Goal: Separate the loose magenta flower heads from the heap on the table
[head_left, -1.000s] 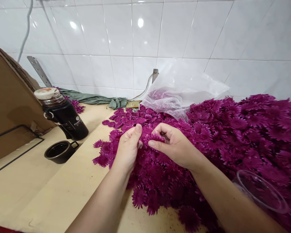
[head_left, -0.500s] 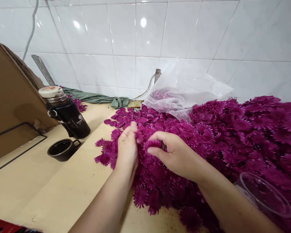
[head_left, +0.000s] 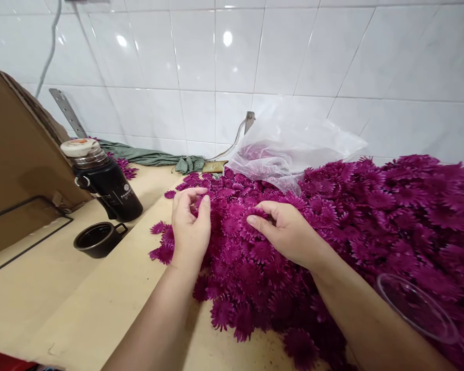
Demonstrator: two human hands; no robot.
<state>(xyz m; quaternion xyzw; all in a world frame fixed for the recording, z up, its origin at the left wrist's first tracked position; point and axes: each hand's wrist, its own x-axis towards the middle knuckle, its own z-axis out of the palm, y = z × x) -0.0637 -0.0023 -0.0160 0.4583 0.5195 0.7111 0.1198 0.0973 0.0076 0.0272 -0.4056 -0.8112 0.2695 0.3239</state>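
My left hand [head_left: 191, 221] is over the left side of a heap of purple artificial flower heads [head_left: 232, 226], its palm turned inward. Its fingers are loosely curved and its thumb stands apart; purple shows through the gap, and I see nothing gripped there. To the right, my right hand [head_left: 288, 229] pinches a purple flower head [head_left: 257, 212] between thumb and fingers, just above the heap. Part of that flower is hidden by the fingers.
A black flask [head_left: 112, 185] and a dark mug [head_left: 96, 239] stand on the left of the table [head_left: 100, 309]. A cardboard box [head_left: 19, 154] is at far left. A clear plastic bag [head_left: 294, 144] lies behind the heap, and a clear plastic tub [head_left: 417, 309] is at right.
My hands have moved apart: the left has gone left and turned its palm inward with the thumb spread, and the right has shifted slightly right and up, still pinching a flower head.
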